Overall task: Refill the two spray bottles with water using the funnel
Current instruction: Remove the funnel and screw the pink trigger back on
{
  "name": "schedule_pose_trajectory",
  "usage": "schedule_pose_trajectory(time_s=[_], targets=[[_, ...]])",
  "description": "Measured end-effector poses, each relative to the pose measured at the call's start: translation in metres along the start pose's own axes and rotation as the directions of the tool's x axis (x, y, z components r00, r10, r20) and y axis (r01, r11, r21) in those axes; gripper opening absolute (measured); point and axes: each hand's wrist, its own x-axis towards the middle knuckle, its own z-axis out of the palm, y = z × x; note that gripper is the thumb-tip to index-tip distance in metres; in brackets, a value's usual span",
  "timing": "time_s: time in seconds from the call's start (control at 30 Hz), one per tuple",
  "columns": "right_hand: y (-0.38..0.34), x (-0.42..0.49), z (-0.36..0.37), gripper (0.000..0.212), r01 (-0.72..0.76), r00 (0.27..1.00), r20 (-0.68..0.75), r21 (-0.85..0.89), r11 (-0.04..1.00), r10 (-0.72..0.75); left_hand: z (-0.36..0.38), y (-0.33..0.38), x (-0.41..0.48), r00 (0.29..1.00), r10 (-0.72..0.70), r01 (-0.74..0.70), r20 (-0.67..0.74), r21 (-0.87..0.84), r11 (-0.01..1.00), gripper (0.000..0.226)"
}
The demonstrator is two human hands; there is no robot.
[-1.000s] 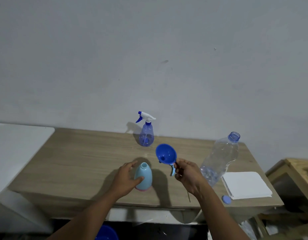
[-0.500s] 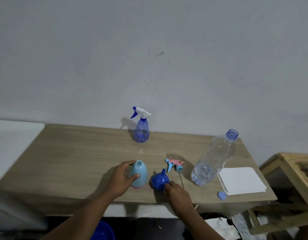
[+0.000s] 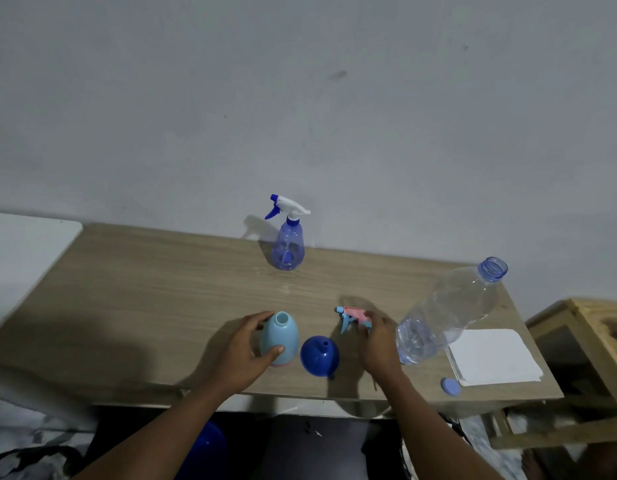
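Observation:
A light blue spray bottle (image 3: 281, 336) with its top off stands upright near the table's front edge, and my left hand (image 3: 246, 351) is wrapped around it. The dark blue funnel (image 3: 319, 356) lies mouth down on the table just right of that bottle, free of both hands. My right hand (image 3: 378, 342) rests on the pink and blue spray head (image 3: 352, 315), fingers closing over it. A clear blue spray bottle (image 3: 288, 245) with its white trigger top on stands at the back by the wall. A large clear water bottle (image 3: 445, 313), uncapped and holding some water, stands at the right.
The wooden table (image 3: 144, 299) ends close to my body. A stack of white paper (image 3: 492, 356) and the blue bottle cap (image 3: 450, 386) lie at the front right. A wooden stool (image 3: 584, 327) stands to the right, a white surface (image 3: 23, 247) to the left.
My right hand lowered the funnel from above the light blue bottle, set it mouth down on the table, let go and reached right onto the pink spray head. My left hand stayed on the bottle.

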Motion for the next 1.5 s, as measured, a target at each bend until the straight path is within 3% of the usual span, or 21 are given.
schedule_pose_trajectory(time_s=[0.13,0.3,0.53,0.6,0.73,0.87,0.97,1.13,1.3,1.4,1.5], targets=[[-0.018,0.027,-0.005,0.029,-0.122,0.979,0.147,-0.128,0.984,0.141,-0.001,-0.002,-0.006,0.998,0.009,-0.01,0.059,0.001,1.0,0.07],[-0.018,0.042,0.001,0.029,-0.038,0.946,0.299,-0.281,0.959,0.125,-0.007,-0.006,-0.004,0.989,0.074,-0.076,0.132,0.011,0.997,0.073],[-0.023,0.046,-0.002,0.037,-0.124,0.933,0.313,-0.193,0.973,0.181,-0.011,-0.023,0.005,0.972,0.134,-0.171,0.195,0.187,0.967,0.087],[-0.021,0.046,-0.001,0.048,-0.191,0.942,0.262,-0.097,0.977,0.21,-0.008,-0.029,0.008,0.965,0.146,-0.196,0.219,0.226,0.954,0.088],[-0.013,0.051,-0.001,0.049,-0.245,0.96,0.169,0.119,0.962,0.223,0.002,-0.034,0.012,0.97,0.158,-0.196,0.186,0.209,0.958,0.087],[-0.012,0.052,-0.004,0.041,-0.128,0.991,0.047,0.202,0.971,0.121,0.013,-0.032,0.009,0.982,0.127,-0.145,0.142,0.128,0.981,0.085],[-0.031,0.052,-0.015,0.038,-0.045,0.997,-0.045,0.368,0.929,0.066,0.018,-0.029,0.006,0.988,0.101,-0.11,0.118,0.067,0.992,0.084],[-0.09,0.055,-0.05,0.041,0.153,0.986,-0.148,0.58,0.8,-0.081,0.018,-0.016,0.006,0.994,0.101,-0.104,0.044,0.05,0.993,0.086],[-0.16,0.045,-0.092,0.045,0.294,0.956,-0.239,0.751,0.591,-0.171,0.008,0.025,0.012,0.991,0.117,-0.118,0.057,0.008,0.993,0.092],[-0.192,0.035,-0.114,0.045,0.354,0.933,-0.265,0.795,0.492,-0.243,0.004,0.047,0.013,0.985,0.145,-0.144,0.096,-0.019,0.989,0.094],[-0.208,0.025,-0.129,0.045,0.399,0.909,-0.27,0.788,0.47,-0.318,0.002,0.068,0.011,0.976,0.186,-0.179,0.112,-0.063,0.982,0.093]])
